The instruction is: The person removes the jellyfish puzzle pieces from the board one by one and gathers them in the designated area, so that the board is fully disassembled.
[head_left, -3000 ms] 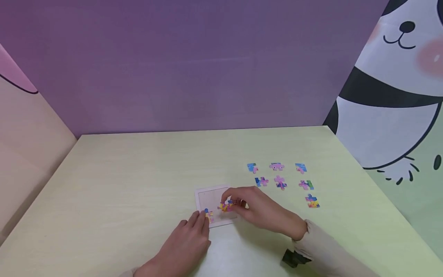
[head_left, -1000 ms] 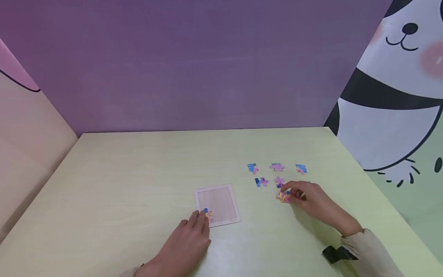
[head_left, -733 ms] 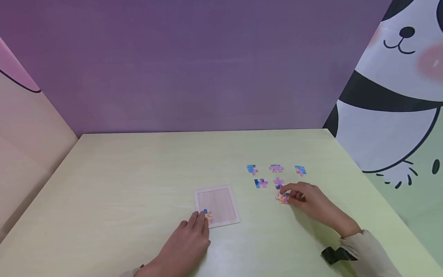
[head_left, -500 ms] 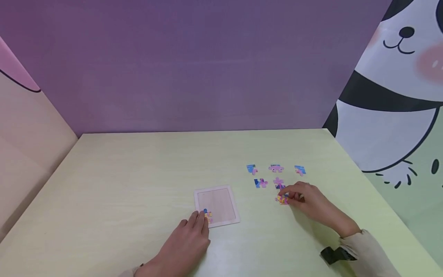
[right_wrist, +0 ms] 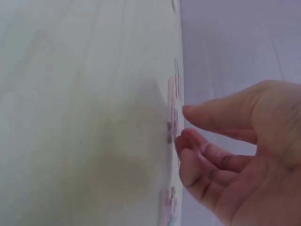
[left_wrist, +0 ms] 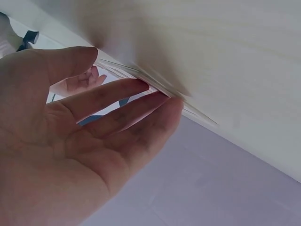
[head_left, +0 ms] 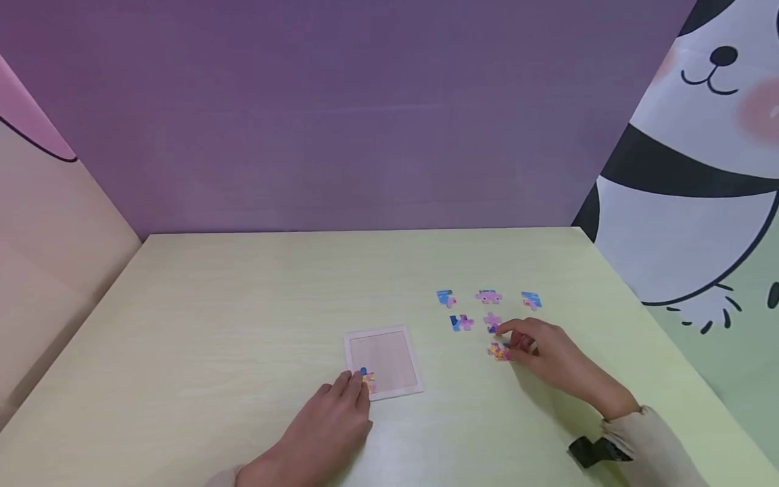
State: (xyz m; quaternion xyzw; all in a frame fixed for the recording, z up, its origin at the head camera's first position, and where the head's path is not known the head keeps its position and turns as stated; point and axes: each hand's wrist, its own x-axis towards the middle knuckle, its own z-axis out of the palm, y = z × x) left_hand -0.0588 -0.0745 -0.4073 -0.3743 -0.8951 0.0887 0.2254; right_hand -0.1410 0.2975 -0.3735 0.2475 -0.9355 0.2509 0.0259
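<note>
A square puzzle tray (head_left: pixel 416 358) with a pale rim lies on the table. One multicoloured jigsaw piece (head_left: pixel 369 380) sits in its lower left corner, partly covered by fingers. My left hand (head_left: pixel 325 423) rests at that corner with its fingers nearly straight. In the left wrist view, the fingertips (left_wrist: pixel 174 106) touch the tray's edge. To the right, a yellow and pink jigsaw piece (head_left: pixel 497 352) lies flat on the table. My right hand (head_left: pixel 550 355) is just over it, its thumb close to the piece and its index fingertip lifted away. The right wrist view shows thumb and fingers apart.
Beyond the right hand lie several other jigsaw pieces, among them a blue and pink corner piece (head_left: pixel 446 298), a pink piece with eyes (head_left: pixel 489 297) and another blue corner piece (head_left: pixel 531 300). A purple wall (head_left: pixel 365 135) rises behind the table.
The right hand has carried the yellow and pink jigsaw piece from over the tray to the table at right and let go of it. The left hand has stayed on the tray's corner.
</note>
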